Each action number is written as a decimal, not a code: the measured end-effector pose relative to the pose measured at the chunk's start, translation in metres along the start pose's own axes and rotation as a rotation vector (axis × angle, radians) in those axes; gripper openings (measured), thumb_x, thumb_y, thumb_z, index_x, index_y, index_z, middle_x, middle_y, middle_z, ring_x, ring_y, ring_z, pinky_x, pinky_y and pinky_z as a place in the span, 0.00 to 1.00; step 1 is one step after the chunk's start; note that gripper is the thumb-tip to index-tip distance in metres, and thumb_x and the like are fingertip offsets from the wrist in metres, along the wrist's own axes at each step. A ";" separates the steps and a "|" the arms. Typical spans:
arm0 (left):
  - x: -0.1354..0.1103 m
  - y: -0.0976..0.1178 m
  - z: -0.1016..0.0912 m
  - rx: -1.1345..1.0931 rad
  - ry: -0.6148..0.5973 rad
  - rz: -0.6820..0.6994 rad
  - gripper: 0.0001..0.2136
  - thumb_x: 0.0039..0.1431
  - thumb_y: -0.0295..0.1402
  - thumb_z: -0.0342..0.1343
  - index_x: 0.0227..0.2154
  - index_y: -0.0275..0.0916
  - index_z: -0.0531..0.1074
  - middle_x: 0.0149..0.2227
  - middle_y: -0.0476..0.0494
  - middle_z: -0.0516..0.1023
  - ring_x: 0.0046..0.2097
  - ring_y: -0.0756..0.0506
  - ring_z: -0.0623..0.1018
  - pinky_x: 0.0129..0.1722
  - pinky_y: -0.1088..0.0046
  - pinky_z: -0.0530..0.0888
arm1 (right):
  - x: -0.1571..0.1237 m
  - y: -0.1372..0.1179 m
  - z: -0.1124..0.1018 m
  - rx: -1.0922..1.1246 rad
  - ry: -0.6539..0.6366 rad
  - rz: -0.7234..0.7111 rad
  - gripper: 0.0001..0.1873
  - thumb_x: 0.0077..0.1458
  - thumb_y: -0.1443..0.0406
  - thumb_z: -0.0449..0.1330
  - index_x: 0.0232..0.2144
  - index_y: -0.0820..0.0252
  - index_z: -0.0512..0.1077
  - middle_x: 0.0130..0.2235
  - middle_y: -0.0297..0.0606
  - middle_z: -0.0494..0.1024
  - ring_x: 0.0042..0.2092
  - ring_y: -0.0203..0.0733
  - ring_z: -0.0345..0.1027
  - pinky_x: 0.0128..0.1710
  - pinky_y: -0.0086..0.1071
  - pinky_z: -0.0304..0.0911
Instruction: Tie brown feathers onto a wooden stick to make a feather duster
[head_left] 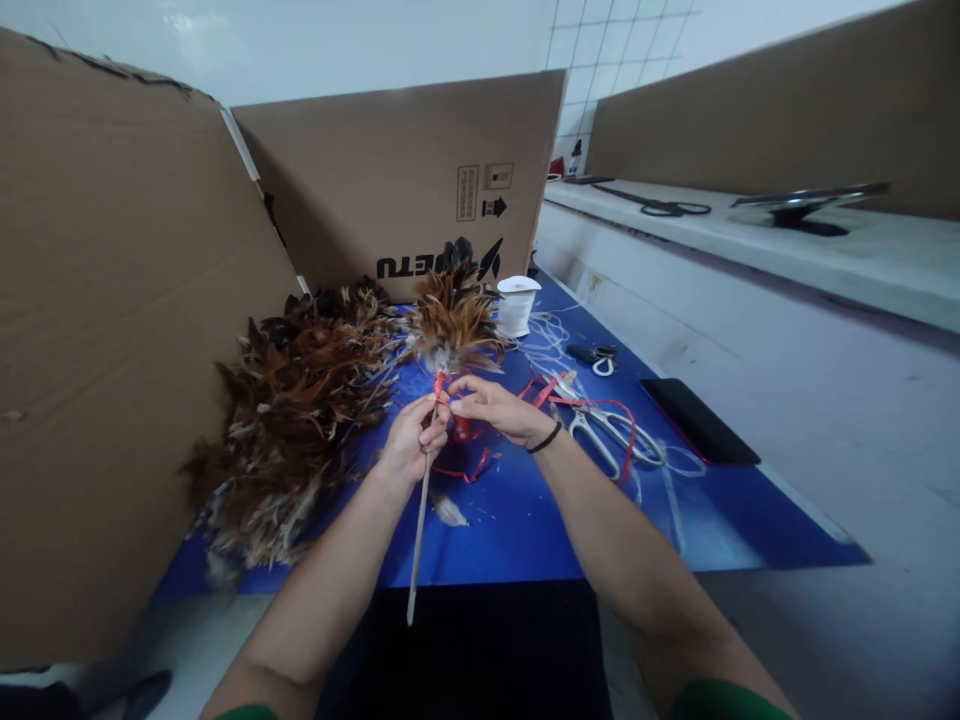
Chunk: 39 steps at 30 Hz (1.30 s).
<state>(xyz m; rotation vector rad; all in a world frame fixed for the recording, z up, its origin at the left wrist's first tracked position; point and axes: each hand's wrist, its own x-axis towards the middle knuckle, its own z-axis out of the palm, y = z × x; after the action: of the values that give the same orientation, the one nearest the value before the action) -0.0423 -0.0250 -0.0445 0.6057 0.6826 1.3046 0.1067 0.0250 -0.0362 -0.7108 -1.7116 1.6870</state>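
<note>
Head view: left hand (409,440) grips the light, stiff feather duster stick (418,530); right hand (495,408) pinches its red binding (439,384) below soft, fragile feathers (456,322).

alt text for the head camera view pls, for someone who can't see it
Two bare hands hold a thin wooden stick topped with a tuft of brown feathers: the left hand grips the stick while the right hand pinches red tape at the tuft's base. They work over a blue mat with a feather pile, scissors and cardboard walls.
</note>
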 end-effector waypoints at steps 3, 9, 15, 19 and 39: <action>0.000 0.002 -0.001 -0.019 0.009 0.008 0.05 0.56 0.27 0.50 0.28 0.31 0.67 0.20 0.52 0.67 0.12 0.62 0.53 0.09 0.87 0.49 | -0.001 -0.001 -0.005 -0.128 -0.001 -0.016 0.18 0.43 0.57 0.65 0.32 0.64 0.70 0.19 0.27 0.67 0.21 0.28 0.58 0.22 0.25 0.54; 0.000 0.003 -0.001 -0.051 -0.011 0.014 0.06 0.58 0.25 0.47 0.30 0.30 0.68 0.19 0.53 0.65 0.11 0.62 0.52 0.09 0.87 0.49 | 0.001 0.001 -0.020 -0.204 0.083 -0.053 0.16 0.43 0.57 0.65 0.27 0.66 0.72 0.22 0.32 0.70 0.24 0.30 0.60 0.25 0.26 0.55; 0.000 0.005 0.001 -0.048 0.007 0.012 0.06 0.58 0.25 0.47 0.29 0.32 0.67 0.19 0.53 0.64 0.11 0.62 0.52 0.09 0.87 0.49 | 0.001 0.005 -0.030 -0.214 0.125 -0.069 0.13 0.41 0.60 0.66 0.26 0.65 0.73 0.24 0.33 0.72 0.26 0.30 0.62 0.29 0.28 0.58; 0.001 0.005 0.000 -0.062 0.010 0.010 0.06 0.58 0.26 0.47 0.29 0.32 0.67 0.20 0.53 0.64 0.11 0.62 0.52 0.09 0.87 0.49 | 0.000 0.002 -0.036 -0.325 0.153 -0.073 0.11 0.41 0.61 0.65 0.25 0.65 0.74 0.24 0.33 0.73 0.26 0.31 0.63 0.30 0.29 0.58; 0.001 0.005 -0.001 0.011 -0.020 0.080 0.06 0.55 0.27 0.51 0.36 0.32 0.70 0.19 0.54 0.62 0.12 0.61 0.52 0.10 0.86 0.47 | 0.001 0.012 -0.066 -0.806 0.507 0.003 0.06 0.46 0.68 0.57 0.29 0.63 0.73 0.29 0.40 0.77 0.32 0.42 0.70 0.35 0.35 0.64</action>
<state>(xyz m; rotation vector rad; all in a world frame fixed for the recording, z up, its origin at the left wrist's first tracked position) -0.0465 -0.0232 -0.0412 0.6599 0.6556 1.3677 0.1553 0.0695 -0.0492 -1.3535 -1.9556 0.6570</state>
